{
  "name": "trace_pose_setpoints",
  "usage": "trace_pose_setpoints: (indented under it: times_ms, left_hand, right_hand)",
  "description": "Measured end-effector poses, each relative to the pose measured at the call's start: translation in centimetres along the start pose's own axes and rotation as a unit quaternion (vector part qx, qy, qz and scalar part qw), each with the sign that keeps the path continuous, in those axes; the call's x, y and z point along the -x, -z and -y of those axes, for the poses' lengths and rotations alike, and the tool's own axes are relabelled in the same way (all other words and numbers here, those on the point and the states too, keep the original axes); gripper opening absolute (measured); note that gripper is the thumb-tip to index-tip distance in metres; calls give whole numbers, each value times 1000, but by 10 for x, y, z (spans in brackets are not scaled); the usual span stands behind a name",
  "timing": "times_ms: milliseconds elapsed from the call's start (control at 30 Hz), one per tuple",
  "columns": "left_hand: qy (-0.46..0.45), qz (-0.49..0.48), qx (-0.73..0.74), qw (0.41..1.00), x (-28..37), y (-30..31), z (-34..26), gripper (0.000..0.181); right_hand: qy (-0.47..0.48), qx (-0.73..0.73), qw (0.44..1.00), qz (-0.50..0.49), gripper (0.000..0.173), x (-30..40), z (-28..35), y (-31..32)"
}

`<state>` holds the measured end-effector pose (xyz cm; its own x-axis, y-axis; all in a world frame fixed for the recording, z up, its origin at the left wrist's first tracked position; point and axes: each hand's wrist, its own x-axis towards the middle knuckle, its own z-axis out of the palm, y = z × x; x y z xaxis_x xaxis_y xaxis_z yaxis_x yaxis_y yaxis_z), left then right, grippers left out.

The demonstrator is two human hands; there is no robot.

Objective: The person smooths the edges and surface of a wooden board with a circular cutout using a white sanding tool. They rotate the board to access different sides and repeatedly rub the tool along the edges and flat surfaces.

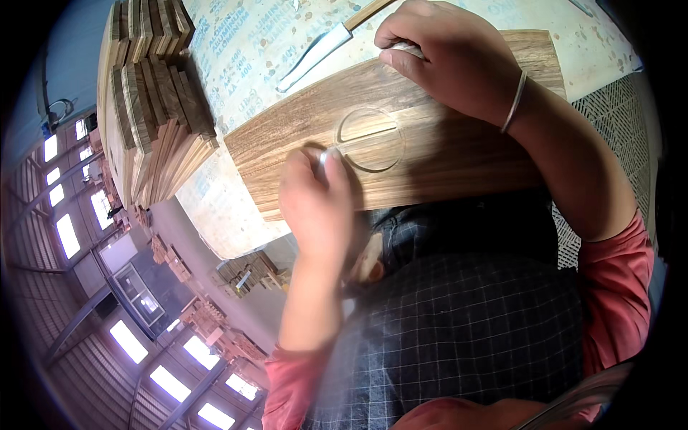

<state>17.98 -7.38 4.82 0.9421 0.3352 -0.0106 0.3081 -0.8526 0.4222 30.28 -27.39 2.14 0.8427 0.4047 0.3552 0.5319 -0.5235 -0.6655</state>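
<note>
A flat wooden board with a marked grain lies slantwise before me. A thin ring-shaped groove is cut in its face, with a half-round recess inside the upper part. My left hand is at the ring's left edge. Its thumb and finger pinch a small whitish piece, mostly hidden. Above the board's far edge is my right hand, curled around a small pale, ridged object. My fingers cover most of that object, so its kind is unclear.
Beyond the board lies a tool with a wooden handle and a whitish, wrapped-looking end. Stacked wooden boards stand at the left on the printed, stained tabletop sheet. More timber lies on the floor below.
</note>
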Motion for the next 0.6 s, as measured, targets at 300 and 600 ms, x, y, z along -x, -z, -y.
trace_pose_setpoints:
  times_ms: [300, 600]
  left_hand:
    - [-55, -6, -16, 998, -7, -1, 6, 17]
    - [-71, 26, -2, 997, -19, 3, 5, 17]
  right_hand:
    - [21, -31, 999, -8, 6, -4, -2, 2]
    - [12, -46, 999, -2, 6, -2, 1, 5]
